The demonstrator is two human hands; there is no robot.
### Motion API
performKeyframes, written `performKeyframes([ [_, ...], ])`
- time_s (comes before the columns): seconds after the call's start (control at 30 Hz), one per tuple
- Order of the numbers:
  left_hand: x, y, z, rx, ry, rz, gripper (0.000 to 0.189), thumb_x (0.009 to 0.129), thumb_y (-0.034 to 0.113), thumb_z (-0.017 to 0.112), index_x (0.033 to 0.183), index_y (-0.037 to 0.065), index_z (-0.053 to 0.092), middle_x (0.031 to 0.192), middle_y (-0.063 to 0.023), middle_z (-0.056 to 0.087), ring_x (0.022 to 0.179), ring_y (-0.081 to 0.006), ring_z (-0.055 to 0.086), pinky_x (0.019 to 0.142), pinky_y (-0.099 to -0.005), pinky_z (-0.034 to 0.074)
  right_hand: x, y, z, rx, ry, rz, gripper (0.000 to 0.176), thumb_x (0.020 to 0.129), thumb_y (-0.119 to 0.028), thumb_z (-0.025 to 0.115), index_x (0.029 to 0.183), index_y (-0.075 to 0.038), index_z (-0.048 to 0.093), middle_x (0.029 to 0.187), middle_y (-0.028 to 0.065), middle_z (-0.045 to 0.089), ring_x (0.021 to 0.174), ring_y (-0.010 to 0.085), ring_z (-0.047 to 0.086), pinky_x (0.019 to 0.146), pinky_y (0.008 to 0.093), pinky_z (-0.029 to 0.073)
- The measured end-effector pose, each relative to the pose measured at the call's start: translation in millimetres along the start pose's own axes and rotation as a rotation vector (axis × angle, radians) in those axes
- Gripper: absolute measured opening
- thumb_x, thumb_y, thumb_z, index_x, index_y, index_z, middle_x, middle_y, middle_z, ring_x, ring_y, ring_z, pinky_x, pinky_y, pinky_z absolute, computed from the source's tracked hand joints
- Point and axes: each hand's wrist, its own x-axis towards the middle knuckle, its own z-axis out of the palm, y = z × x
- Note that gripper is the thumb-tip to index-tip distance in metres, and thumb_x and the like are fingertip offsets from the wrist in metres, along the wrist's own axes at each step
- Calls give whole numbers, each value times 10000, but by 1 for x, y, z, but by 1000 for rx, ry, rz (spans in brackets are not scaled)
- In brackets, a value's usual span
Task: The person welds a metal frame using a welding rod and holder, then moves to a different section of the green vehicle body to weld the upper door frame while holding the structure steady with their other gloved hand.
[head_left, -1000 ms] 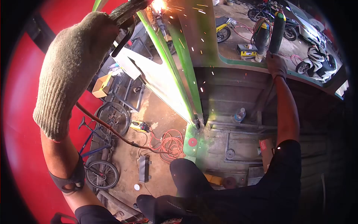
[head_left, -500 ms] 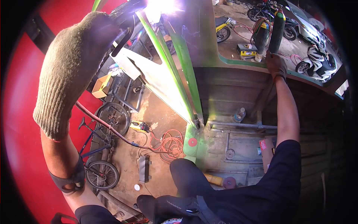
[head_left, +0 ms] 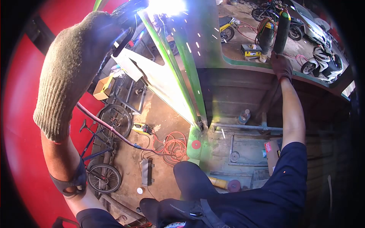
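My left hand [head_left: 74, 64], in a knitted grey glove, is raised close to the camera and closed on a welding electrode holder [head_left: 127, 17]. A bright welding arc [head_left: 165, 5] flares at its tip against the top of the green metal posts [head_left: 178, 64], and sparks fall from it. A red cable [head_left: 110, 131] runs from the holder down to the floor. My right hand [head_left: 281, 64], in a dark glove, grips the green-painted edge of a metal panel [head_left: 243, 62] at the right.
Far below lie a coiled orange cable [head_left: 173, 146], a bicycle [head_left: 106, 152], a cardboard box [head_left: 103, 86] and a water bottle [head_left: 244, 116]. Gas cylinders [head_left: 275, 32], a yellow machine [head_left: 251, 51] and motorbikes [head_left: 323, 62] stand beyond the panel. My dark trousers [head_left: 243, 197] fill the bottom.
The arc has grown from a small spark burst into a bright flare and stays lit, with fresh sparks falling. Both hands hold their places.
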Motion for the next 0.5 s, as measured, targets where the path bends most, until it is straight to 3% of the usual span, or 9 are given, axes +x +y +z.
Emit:
performKeyframes([
  [0.1, 2, -1, -1, 15, -12, -22, 244, 1030, 242, 619, 1168, 46, 665, 906, -146, 724, 778, -241, 703, 697, -363, 521, -1, 0, -1, 1, 6, -1, 587, 1001, -587, 450, 1023, -103, 781, 1048, 231, 726, 1037, 425, 684, 902, 512, 512],
  [0.13, 2, -4, 0, 187, 45, 178, 250, 1032, 243, 617, 1180, 46, 665, 919, -148, 729, 797, -241, 708, 711, -361, 525, -1, -1, -1, 6, 9, -6, 586, 1000, -586, 452, 1023, -101, 780, 1048, 230, 726, 1036, 426, 683, 902, 512, 512],
  [0.17, 2, -2, -1, 187, 46, 178, 250, 1032, 243, 617, 1180, 46, 665, 919, -148, 729, 797, -241, 708, 711, -361, 525, -1, -1, -1, 6, 9, -6, 586, 1000, -586, 452, 1023, -101, 780, 1048, 230, 726, 1036, 426, 683, 902, 512, 512],
  [0.23, 3, 3, -4, 26, -59, -110, 257, 1032, 243, 617, 1191, 46, 664, 921, -147, 734, 795, -237, 712, 711, -361, 528, -1, 0, -1, 14, 12, -17, 583, 997, -584, 455, 1032, -100, 780, 1052, 227, 728, 1038, 428, 684, 904, 510, 513],
  [0.5, 2, 0, -1, 55, -2, 2, 263, 1029, 248, 620, 1197, 50, 662, 907, -144, 731, 771, -234, 707, 695, -359, 526, -1, -1, -1, 11, 0, 0, 597, 1002, -580, 435, 1005, -82, 764, 1063, 258, 715, 1064, 440, 671, 916, 518, 499],
])
